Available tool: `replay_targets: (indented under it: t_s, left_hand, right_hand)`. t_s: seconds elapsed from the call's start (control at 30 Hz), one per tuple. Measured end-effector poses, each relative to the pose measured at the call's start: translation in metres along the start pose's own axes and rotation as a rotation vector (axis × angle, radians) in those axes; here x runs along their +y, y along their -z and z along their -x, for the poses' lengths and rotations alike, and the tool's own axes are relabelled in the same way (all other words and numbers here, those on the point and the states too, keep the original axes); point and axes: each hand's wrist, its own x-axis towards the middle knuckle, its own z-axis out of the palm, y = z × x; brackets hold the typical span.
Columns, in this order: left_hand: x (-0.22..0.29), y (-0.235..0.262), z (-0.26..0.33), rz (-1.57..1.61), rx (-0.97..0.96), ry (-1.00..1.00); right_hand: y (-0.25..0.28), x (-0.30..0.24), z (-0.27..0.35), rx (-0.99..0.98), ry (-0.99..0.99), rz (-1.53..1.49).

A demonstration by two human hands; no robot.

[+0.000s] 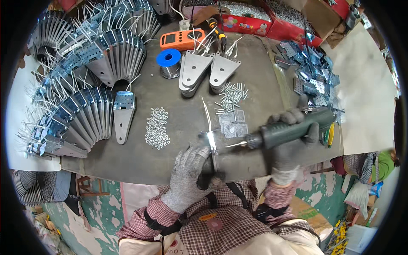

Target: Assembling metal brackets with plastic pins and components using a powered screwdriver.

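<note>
Two gloved hands at the desk's [127, 170] near edge: left hand [187, 178] fingers clamped on a metal bracket [211, 142], long axis running away from the edge; right hand [293, 140] gripping the green screwdriver [284, 131], tip pointing left, just right of the bracket.

The left hand [187, 176] covers the lower end of the thin metal piece [211, 142] at the bench's [178, 157] near edge, so its shape there is hidden. The driver's bit tip [229, 145] is too small to make out. Boxes [255, 21] along the far edge are cut off.
</note>
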Motion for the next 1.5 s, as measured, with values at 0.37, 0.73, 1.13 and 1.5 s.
replay_targets:
  t_s: [0.37,0.73,1.13,1.5]
  left_hand:
    - [0.000,0.002,-0.005,-0.010,-0.034,-0.008]
    - [0.006,0.007,-0.012,-0.085,-0.141,0.021]
    - [-0.046,0.063,-0.064,-0.675,0.070,0.084]
    - [-0.060,0.067,-0.083,-0.877,-0.177,-0.023]
  right_hand:
    - [0.041,0.022,0.004,0.180,0.042,-0.273]
    - [0.041,0.020,0.003,0.166,0.056,-0.298]
    - [0.043,0.020,0.002,0.198,0.039,-0.274]
    - [0.044,0.021,0.002,0.214,0.019,-0.246]
